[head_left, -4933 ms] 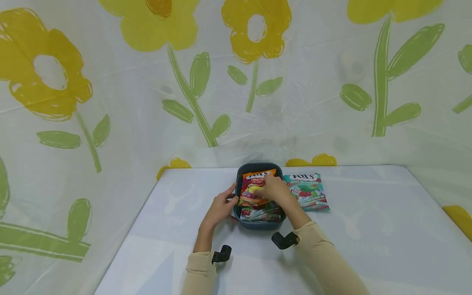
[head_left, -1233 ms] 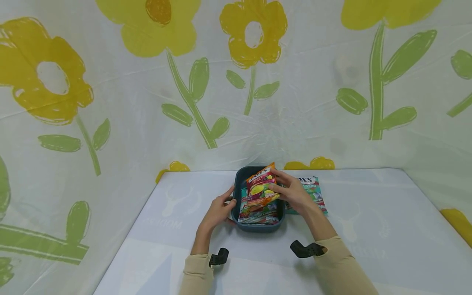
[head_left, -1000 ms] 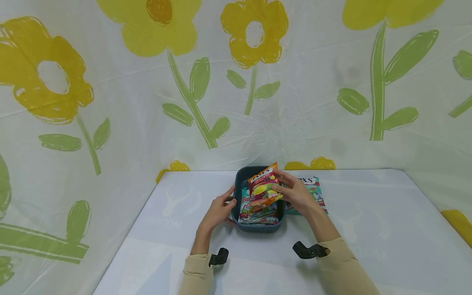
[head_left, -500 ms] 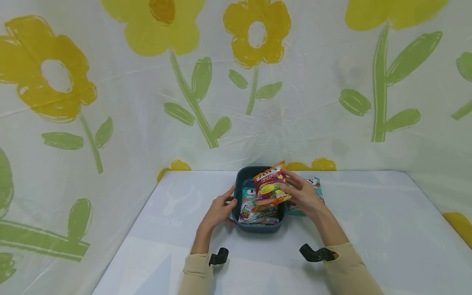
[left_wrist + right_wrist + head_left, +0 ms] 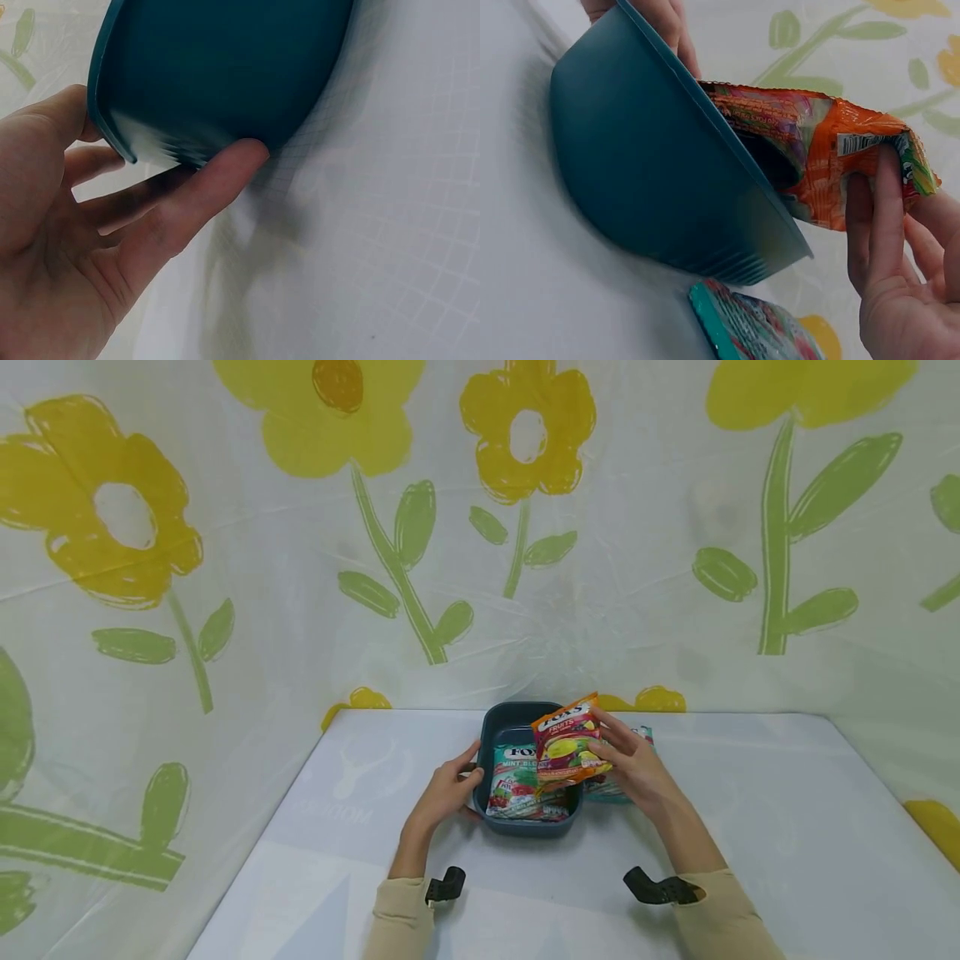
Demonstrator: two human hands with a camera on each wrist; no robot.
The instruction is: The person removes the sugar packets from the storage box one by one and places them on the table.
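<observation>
Fruits packet (image 5: 564, 749), right hand (image 5: 639, 768) pinching, shifted rightward over tub (image 5: 528, 829) — mint packet (image 5: 512, 779) inside more exposed; left hand (image 5: 442, 792) grips tub.

A tub (image 5: 531, 829) is positioned near the far edge of the table (image 5: 525, 910), left of its midpoint. A first packet (image 5: 514, 787) is laid inside, toward the near end. A second packet (image 5: 568, 748) is held over the right rim; a third packet (image 5: 757, 326) is set just right.

Beyond my white table (image 5: 540, 902) I see a pale sheet (image 5: 637, 568) printed with yellow flowers (image 5: 566, 431) on green stems (image 5: 776, 543).
</observation>
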